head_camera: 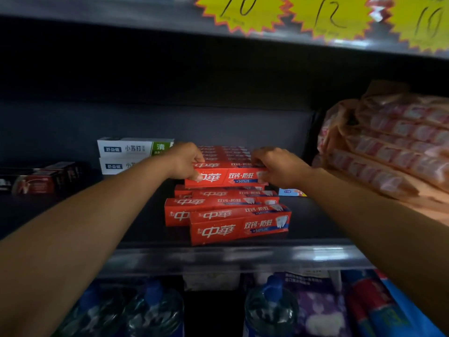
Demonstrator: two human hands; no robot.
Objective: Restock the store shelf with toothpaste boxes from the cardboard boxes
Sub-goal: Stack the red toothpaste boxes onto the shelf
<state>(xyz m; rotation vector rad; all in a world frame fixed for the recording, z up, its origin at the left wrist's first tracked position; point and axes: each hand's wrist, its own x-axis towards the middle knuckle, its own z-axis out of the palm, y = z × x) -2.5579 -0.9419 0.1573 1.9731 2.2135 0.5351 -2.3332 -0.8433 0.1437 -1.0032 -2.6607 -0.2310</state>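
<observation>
1. While both bare arms are reaching into the dark shelf [313, 222], the left hand [185, 161] and the right hand [277, 166] are gripping opposite ends of one red toothpaste box [228, 175], near the centre of the view.
2. The left hand is curling over the box's left end, thumb pressing on the front face and fingers wrapping over the top edge.
3. The right hand is pinching the right end, fingers lying on top and the thumb sitting in front.
4. The held box is lying level, touching a row of red boxes [226, 152] directly behind it at 12 o'clock.
5. At 6 o'clock from the held box, a loose pile of red toothpaste boxes [233, 215] is resting on the shelf floor, the front one tilting slightly askew.
6. At 9 o'clock, two white-and-green toothpaste boxes [128, 148] are sitting stacked, just beside the left hand.
7. Farther toward 9 o'clock, dark boxes [46, 178] are lying near the left edge, too blurred to read.
8. At 3 o'clock, a plastic-wrapped bundle of pink packages [393, 142] is leaning against the shelf's right side.
9. At 12 o'clock, yellow starburst price tags [332, 15] are hanging from the upper shelf edge.
10. At 6 o'clock, blue-capped water bottles [269, 310] are standing on the lower shelf.
</observation>
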